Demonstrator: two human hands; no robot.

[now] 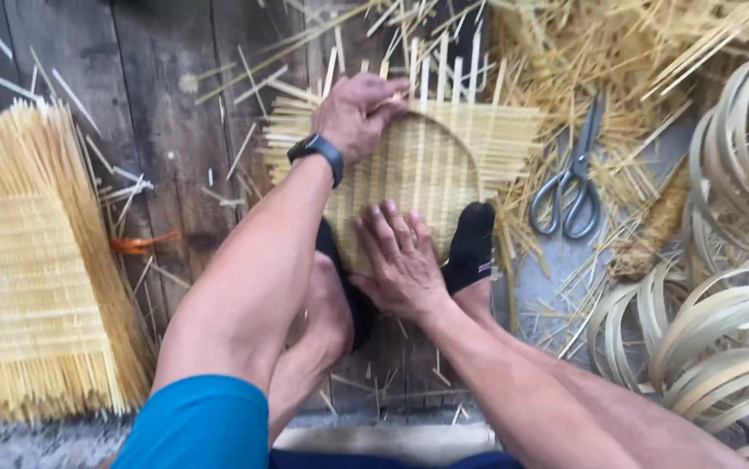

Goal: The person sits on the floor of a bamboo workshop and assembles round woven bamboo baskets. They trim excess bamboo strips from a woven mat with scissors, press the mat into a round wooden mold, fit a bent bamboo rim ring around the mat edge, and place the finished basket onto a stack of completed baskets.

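This is a basket-weaving workshop, worked at floor level on worn wooden planks (157,113). A half-woven bamboo mat (427,161) lies in the middle of the boards. Left of the mat sits a stack of finished woven mats (31,269). Right of it lie a pair of scissors (573,187), and beyond them a heap of coiled bamboo hoops (722,295). Behind the mat, loose bamboo strips (583,43) litter the floor.

woven mat (444,165) partly hidden under hands and feet, stacked mats (27,269) cut off left
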